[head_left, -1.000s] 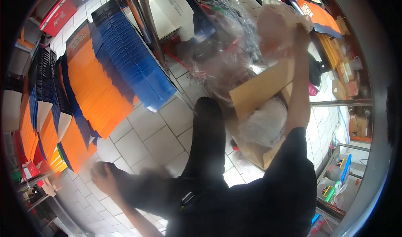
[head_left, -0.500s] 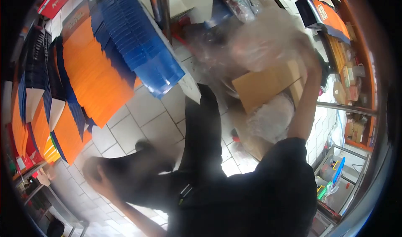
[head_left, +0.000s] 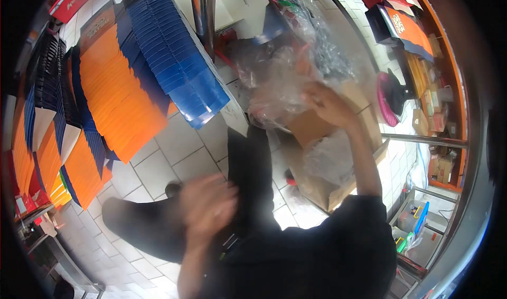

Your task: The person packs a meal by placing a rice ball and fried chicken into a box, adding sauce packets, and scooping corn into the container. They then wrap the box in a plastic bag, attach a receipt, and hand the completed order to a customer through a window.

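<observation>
My right hand (head_left: 330, 104) is over the open cardboard box (head_left: 364, 101), its fingers closed on a crumpled clear plastic bag (head_left: 280, 85). The bag is partly blurred and spreads to the left of the hand. Another whitish plastic bag (head_left: 330, 161) lies in the box, under my right forearm. My left hand (head_left: 208, 204) is above my bent leg, apart from the bag. Motion smears its fingers, so I cannot make out their shape.
Rows of folded blue cartons (head_left: 174, 56) and orange cartons (head_left: 116, 87) stand at the left. A metal post (head_left: 203, 19) rises at the top. More plastic-wrapped goods (head_left: 322, 40) lie beyond the box. Orange shelving (head_left: 459, 87) and a pink-edged dark object (head_left: 388, 101) are at the right.
My right hand has come down and left with the clear plastic bag, from above the box's far side. My left hand has moved right from my knee to above my thigh.
</observation>
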`<state>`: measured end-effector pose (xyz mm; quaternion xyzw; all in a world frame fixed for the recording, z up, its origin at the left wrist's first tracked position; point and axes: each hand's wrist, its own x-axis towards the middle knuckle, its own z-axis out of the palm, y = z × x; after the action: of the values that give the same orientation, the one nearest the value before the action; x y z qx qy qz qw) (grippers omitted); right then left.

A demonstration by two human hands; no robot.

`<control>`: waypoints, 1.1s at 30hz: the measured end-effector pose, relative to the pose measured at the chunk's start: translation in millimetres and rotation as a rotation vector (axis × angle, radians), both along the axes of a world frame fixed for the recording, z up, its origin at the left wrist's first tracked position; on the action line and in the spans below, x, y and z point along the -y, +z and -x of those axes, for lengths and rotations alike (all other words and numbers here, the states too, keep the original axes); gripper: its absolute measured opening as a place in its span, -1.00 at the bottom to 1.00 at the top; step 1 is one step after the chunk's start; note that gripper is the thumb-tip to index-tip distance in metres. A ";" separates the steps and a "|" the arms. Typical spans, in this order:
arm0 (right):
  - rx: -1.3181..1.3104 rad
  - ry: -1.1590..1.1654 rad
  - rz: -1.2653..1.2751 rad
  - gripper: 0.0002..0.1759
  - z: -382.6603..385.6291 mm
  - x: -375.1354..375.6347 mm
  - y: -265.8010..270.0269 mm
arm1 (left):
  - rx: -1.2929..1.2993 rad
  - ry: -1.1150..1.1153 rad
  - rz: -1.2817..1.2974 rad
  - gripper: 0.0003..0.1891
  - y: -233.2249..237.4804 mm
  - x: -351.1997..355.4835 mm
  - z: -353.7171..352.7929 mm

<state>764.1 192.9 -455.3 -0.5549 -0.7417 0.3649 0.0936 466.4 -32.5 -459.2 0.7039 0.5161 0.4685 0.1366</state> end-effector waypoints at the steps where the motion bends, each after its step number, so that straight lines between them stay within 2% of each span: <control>1: 0.135 0.222 -0.039 -0.55 -6.9 2.0 -12.6 | 0.077 -0.171 0.043 -0.81 -1.5 -34.1 -33.2; 2: 0.270 0.442 -0.078 -0.59 -12.8 3.8 -23.9 | 0.166 -0.216 0.018 -0.75 -10.3 -67.2 -67.8; 3: 0.269 0.436 -0.088 -0.59 -15.3 6.8 -33.0 | 0.194 -0.284 -0.002 -0.71 -19.7 -105.1 -89.0; 5: 0.206 0.462 0.139 -0.74 -17.2 9.3 -42.7 | 0.066 -0.299 0.112 -0.63 -41.6 -170.3 -117.6; 7: 0.176 0.425 0.124 -0.80 -24.6 3.7 -35.1 | -0.384 -0.376 0.607 -0.55 -47.0 -205.4 -128.2; 9: 0.142 0.393 0.096 -0.85 -20.7 -10.7 -22.5 | -0.428 -0.300 0.476 -0.52 -108.7 -208.8 -138.3; 10: 0.048 0.168 -0.113 -0.87 -10.6 -16.0 -12.2 | -0.458 -0.224 0.365 -0.50 -129.5 -207.6 -140.5; 11: -0.049 -0.063 -0.314 -0.88 -4.4 -20.0 -8.1 | -0.461 -0.223 0.367 -0.50 -131.5 -203.4 -139.6; 12: -0.054 -0.070 -0.311 -0.88 -4.3 -26.5 -17.7 | -0.469 -0.237 0.385 -0.48 -133.3 -197.4 -138.3; 14: 0.218 0.278 -0.799 -0.82 -6.7 -48.6 -49.4 | -0.476 -0.248 0.401 -0.46 -133.7 -194.9 -137.7; 18: 0.409 0.226 -0.645 -0.79 -19.9 -61.6 -72.4 | -0.444 -0.233 0.509 -0.47 -125.2 -188.2 -136.9; 20: 0.376 0.108 -0.369 -0.79 -25.7 -38.2 -64.6 | -0.402 -0.201 0.537 -0.48 -123.6 -183.6 -133.4; 24: 0.395 0.033 -0.486 -0.79 -38.1 -2.6 -55.0 | -0.231 -0.090 0.344 -0.51 -130.7 -168.3 -133.1; 26: 0.287 0.403 -0.770 -0.76 -37.3 1.8 -42.9 | -0.186 -0.068 0.271 -0.52 -130.9 -166.7 -131.9; 27: 0.284 0.399 -0.770 -0.76 -34.7 1.1 -38.8 | -0.190 -0.055 0.326 -0.52 -128.8 -165.1 -130.7; 29: 0.258 0.341 -0.458 -0.79 -29.2 0.5 -34.5 | -0.199 -0.051 0.384 -0.52 -126.7 -161.4 -129.3; 30: 0.259 0.334 -0.457 -0.79 -26.2 -2.3 -36.5 | -0.204 -0.064 0.375 -0.52 -127.3 -160.0 -127.9; 32: 0.140 -0.013 -0.289 -0.79 -18.4 -18.3 -42.4 | -0.212 -0.071 0.360 -0.52 -127.4 -159.8 -127.8; 33: 0.137 -0.013 -0.293 -0.79 -18.5 -26.1 -46.8 | -0.212 -0.061 0.345 -0.47 -127.1 -158.3 -128.7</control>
<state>782.6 219.1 -502.1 -0.5636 -0.7881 0.2136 0.1252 595.1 125.8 -586.3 0.7308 0.5787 0.2918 0.2142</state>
